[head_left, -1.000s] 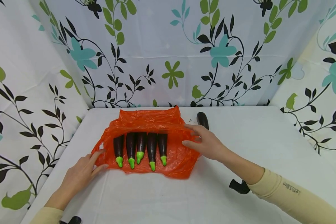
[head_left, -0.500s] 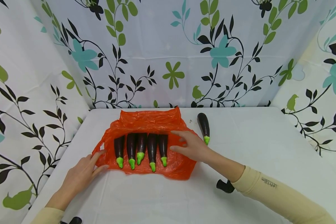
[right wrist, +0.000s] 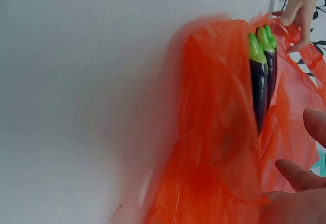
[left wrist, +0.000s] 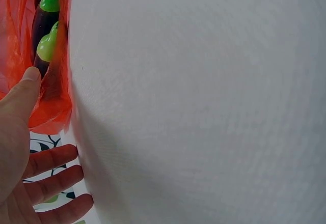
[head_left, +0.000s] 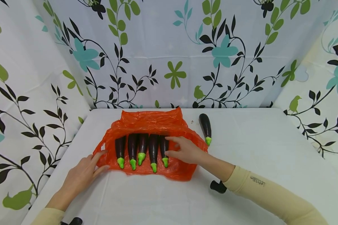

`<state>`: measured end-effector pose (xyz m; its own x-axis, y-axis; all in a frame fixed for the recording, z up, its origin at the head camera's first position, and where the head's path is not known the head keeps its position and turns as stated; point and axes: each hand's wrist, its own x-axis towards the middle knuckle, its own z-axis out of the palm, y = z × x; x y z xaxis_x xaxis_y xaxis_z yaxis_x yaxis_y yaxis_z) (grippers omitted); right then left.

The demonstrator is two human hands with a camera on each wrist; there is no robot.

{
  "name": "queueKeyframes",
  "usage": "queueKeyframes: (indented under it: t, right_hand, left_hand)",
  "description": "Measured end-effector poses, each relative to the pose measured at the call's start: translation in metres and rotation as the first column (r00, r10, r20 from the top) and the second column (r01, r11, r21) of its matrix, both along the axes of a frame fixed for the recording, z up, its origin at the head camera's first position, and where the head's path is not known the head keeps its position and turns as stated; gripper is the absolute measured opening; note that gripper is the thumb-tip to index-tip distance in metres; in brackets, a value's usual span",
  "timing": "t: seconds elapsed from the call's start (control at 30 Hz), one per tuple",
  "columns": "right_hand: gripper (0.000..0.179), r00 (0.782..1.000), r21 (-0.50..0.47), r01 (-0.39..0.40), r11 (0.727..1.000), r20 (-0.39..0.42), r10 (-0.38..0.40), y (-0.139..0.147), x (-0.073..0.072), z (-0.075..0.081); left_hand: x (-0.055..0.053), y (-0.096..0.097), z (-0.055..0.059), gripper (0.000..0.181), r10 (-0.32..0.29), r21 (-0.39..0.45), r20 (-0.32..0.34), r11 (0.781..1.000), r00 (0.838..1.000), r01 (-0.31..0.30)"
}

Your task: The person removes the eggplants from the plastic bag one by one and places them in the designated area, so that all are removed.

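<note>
Glossy, dark, green-capped eggplants (head_left: pixel 153 148) in a crumpled orange-red bag (head_left: pixel 152 118), loosely unclenched hands (head_left: pixel 81 175) (head_left: pixel 187 151) at eight and three o'clock.

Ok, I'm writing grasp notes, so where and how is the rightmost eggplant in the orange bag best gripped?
Likely pinch that eggplant across its slim dark middle, just beyond the green stem end, coming from the near right, where the right hand is. That flank looks open; the neighbouring eggplant lies close on its left, and the bag hides its far end.
</note>
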<state>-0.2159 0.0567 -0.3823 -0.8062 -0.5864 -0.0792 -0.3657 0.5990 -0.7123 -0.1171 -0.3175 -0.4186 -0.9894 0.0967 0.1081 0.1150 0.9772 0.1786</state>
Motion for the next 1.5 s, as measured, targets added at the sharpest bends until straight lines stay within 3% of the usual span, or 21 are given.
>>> queueKeyframes:
  t: [0.5,0.8,1.03,1.23,1.5]
  right_hand:
    - [0.065,1.000,0.041,0.011,0.999,0.028,-0.012,-0.016,-0.015,-0.020]
    - [0.064,0.998,0.080,-0.064,0.995,-0.008,0.065,-0.020,-0.019,-0.021]
    - [0.065,0.996,0.116,-0.080,0.990,-0.027,0.084,-0.021,-0.020,-0.021]
    - [0.064,0.998,0.100,-0.060,0.993,-0.012,0.062,-0.021,-0.020,-0.022]
    - [0.054,1.000,-0.004,-0.002,1.000,0.018,0.002,-0.019,-0.017,-0.025]
  left_hand:
    - [0.000,0.001,-0.001,0.060,0.009,0.000,0.024,1.000,1.000,-0.009]
    - [0.001,0.002,0.000,0.061,0.010,-0.007,0.020,1.000,1.000,-0.009]
    - [0.002,0.002,0.001,0.061,0.008,-0.009,0.010,1.000,1.000,-0.008]
    - [0.001,0.002,0.001,0.061,0.002,-0.010,0.003,1.000,1.000,-0.002]
    - [0.001,0.001,0.000,0.061,0.000,-0.010,0.001,1.000,1.000,0.000]
